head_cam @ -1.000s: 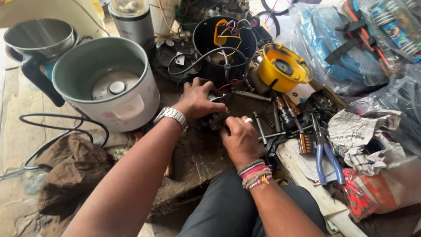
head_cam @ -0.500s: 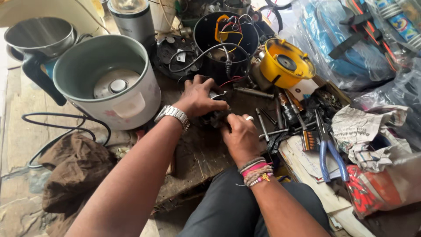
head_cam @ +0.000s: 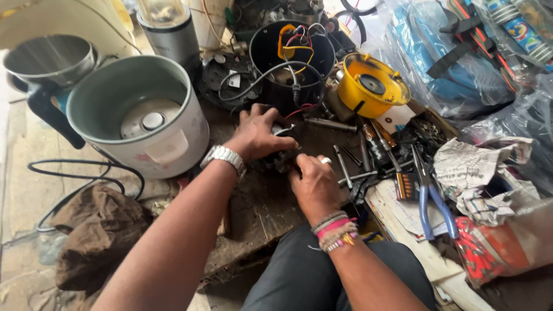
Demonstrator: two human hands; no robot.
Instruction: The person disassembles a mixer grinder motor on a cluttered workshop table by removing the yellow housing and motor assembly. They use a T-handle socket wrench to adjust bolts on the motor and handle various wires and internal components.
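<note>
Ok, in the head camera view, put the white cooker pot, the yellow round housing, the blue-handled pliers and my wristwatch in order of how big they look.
1. white cooker pot, clearly largest.
2. yellow round housing.
3. blue-handled pliers, long but thin; close to the housing in spread, so that order is unsure.
4. wristwatch on the left hand, smallest.

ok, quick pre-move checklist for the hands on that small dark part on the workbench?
1. Left hand on the small dark part: ok, fingers lie over it.
2. Right hand on the same part: ok, touching from the near side.
3. Firmness of grip: cannot tell, the part is mostly hidden.
4. Blue-handled pliers at hand: ok, lying just right of the hands.
5. Loose metal screwdrivers clear of fingers: not ok, right beside the right hand.
6. Black cable clear: cannot tell.
</note>
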